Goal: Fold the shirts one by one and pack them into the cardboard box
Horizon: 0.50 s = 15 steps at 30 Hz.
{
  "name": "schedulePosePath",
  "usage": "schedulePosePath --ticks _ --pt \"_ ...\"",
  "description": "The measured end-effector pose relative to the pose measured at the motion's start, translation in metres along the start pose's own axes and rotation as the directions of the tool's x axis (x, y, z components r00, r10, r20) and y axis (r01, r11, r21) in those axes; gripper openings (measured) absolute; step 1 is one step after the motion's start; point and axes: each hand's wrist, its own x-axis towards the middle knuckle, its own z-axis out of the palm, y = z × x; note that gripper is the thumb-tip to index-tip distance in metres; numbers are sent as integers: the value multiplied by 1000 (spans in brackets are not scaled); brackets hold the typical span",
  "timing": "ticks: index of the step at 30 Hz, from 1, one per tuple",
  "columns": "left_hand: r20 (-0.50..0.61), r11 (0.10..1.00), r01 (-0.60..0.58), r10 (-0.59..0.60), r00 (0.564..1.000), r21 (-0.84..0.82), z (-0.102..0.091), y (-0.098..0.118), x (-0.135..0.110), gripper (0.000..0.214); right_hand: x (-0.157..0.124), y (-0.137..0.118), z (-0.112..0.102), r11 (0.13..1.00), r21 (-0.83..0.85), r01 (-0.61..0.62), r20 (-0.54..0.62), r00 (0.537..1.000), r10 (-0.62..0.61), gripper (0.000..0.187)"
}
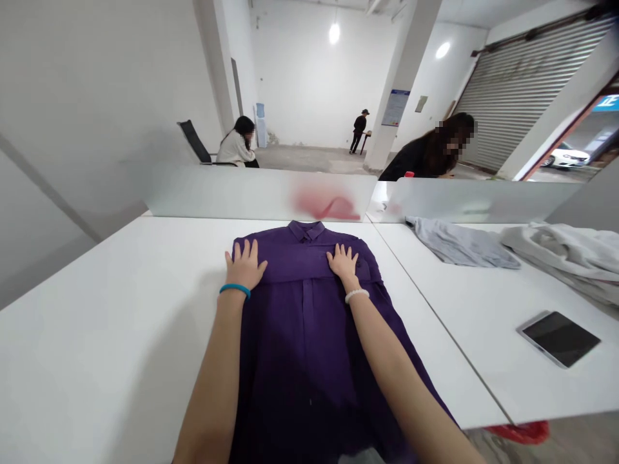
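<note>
A purple collared shirt [304, 322] lies front up on the white table, its collar toward the far side and its lower part running toward me. One sleeve is laid flat across the chest. My left hand [245, 265] rests with fingers spread on the sleeve near the left shoulder; a teal band circles that wrist. On the right, my right hand [344, 263] presses flat on the same folded sleeve near its cuff, fingers apart, with a white beaded bracelet at the wrist. Neither hand grips the cloth.
A frosted divider [217, 193] borders the table [120, 309] at the back. To the right lie a grey folded garment [464, 243], a pale cloth pile [570, 254] and a tablet [561, 338]. Beyond the divider are several people. A red bag [525, 432] hangs below the near edge.
</note>
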Motion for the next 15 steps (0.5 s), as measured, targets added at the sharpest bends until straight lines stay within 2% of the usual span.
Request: schedulePosePath --ticks 3,5,6,8,10,11,12,13,15 --pt "-279 960 -154 86 956 -235 -50 8 -56 57 -4 -7 -19 969 244 -34 -43 998 46 51" --pt "-354 844 -195 6 935 -500 -73 8 -109 52 -12 -10 -37 943 332 -30 -57 997 51 48" --pt "-329 744 -164 -79 941 -648 -80 5 -138 49 -20 -10 -49 923 384 -26 -57 997 52 46" --pt "-189 444 -69 -232 954 -893 -80 -7 -194 36 -43 -8 -78 883 469 -31 -37 998 54 40" --pt "8 161 66 -337 942 -985 -68 -25 -243 26 -78 -1 -115 833 550 -53 21 999 50 30" --pt "101 83 142 -377 921 -986 -58 -35 -263 23 -100 6 -137 807 586 -70 57 997 45 26" --pt "185 66 231 -408 894 -971 -48 -45 -281 24 -124 13 -160 760 643 -89 116 993 19 23" --pt "260 97 330 -428 865 -939 -38 -54 -296 26 -150 22 -183 732 673 -107 162 987 -4 24" --pt "372 219 514 -470 800 -829 -18 -67 -317 36 -206 43 -225 771 625 -121 168 986 19 27"
